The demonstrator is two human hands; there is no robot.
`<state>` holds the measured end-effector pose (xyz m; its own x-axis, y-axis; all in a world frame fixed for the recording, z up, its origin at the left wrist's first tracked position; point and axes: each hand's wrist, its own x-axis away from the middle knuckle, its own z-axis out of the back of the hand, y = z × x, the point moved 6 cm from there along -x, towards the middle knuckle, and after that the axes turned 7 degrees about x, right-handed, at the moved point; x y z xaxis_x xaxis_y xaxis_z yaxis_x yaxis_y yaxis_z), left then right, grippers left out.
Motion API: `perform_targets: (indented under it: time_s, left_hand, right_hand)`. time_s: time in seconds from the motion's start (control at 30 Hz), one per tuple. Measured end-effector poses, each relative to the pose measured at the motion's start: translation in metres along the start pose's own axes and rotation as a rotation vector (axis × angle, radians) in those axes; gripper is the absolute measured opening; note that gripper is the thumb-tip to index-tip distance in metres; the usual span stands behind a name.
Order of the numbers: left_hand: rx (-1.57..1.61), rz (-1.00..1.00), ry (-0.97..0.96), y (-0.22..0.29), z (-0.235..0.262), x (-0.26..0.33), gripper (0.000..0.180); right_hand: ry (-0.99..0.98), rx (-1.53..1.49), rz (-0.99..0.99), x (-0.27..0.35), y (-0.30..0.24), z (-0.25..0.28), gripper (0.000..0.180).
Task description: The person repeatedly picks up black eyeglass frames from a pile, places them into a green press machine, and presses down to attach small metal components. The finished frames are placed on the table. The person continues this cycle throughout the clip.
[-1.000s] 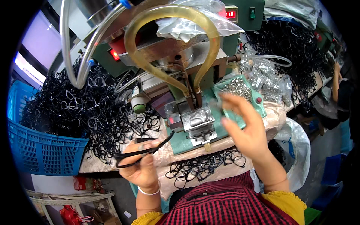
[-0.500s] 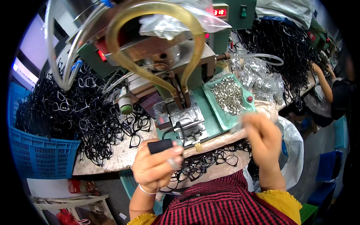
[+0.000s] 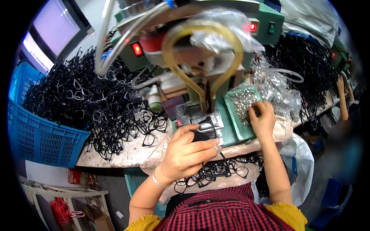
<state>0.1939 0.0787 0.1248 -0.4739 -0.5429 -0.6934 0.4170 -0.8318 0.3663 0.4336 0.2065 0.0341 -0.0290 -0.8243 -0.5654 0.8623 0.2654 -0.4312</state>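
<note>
My left hand (image 3: pixel 187 154) is closed on a black eyeglass frame (image 3: pixel 211 123), held against the metal fixture (image 3: pixel 218 124) of a bench machine. A dark covering (image 3: pixel 199 136) shows at its fingers and hides part of the grip. Above the fixture, two upright metal electrodes (image 3: pixel 208 104) hang from a yellowish hose loop (image 3: pixel 168 57). My right hand (image 3: pixel 265 122) reaches into a green tray (image 3: pixel 245 134), its thumb and fingers curled together among small metal parts (image 3: pixel 243 102). Whatever those fingertips pinch is too small to make out.
A big heap of black eyeglass frames (image 3: pixel 96 96) fills the left side, beside a blue crate (image 3: pixel 46 134). More frames (image 3: pixel 216 169) lie along the bench front. Another heap (image 3: pixel 302 61) and plastic bags (image 3: pixel 275 86) sit at right, near another person's arm (image 3: pixel 342 100).
My left hand has carried the eyeglass frame up and right onto the fixture. My right hand has moved from the bench front into the tray of metal parts. The view has shifted too.
</note>
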Motion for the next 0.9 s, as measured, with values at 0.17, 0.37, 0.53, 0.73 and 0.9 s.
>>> perform_targets:
  time_s: [0.17,0.37,0.53,0.73,0.9]
  left_hand:
    - [0.022,-0.038,0.033,0.003,0.004,0.002,0.021]
    - [0.059,0.228,0.205,0.023,-0.009,0.058,0.027]
    - [-0.217,0.769,0.911,0.013,0.104,0.153,0.019]
    - [-0.621,0.666,0.627,-0.071,0.175,0.129,0.016]
    - [-1.051,0.862,0.02,-0.182,0.137,0.171,0.021]
  right_hand:
    - [0.072,0.019,0.138,-0.026,0.012,-0.027,0.013]
    - [-0.155,-0.107,-0.028,-0.015,0.027,-0.061,0.01]
    - [0.169,-0.78,-0.43,0.039,0.061,-0.024,0.012]
    - [-0.049,-0.828,-0.431,0.008,0.014,-0.048,0.017]
    - [-0.127,-0.652,-0.308,0.005,-0.008,-0.032,0.014]
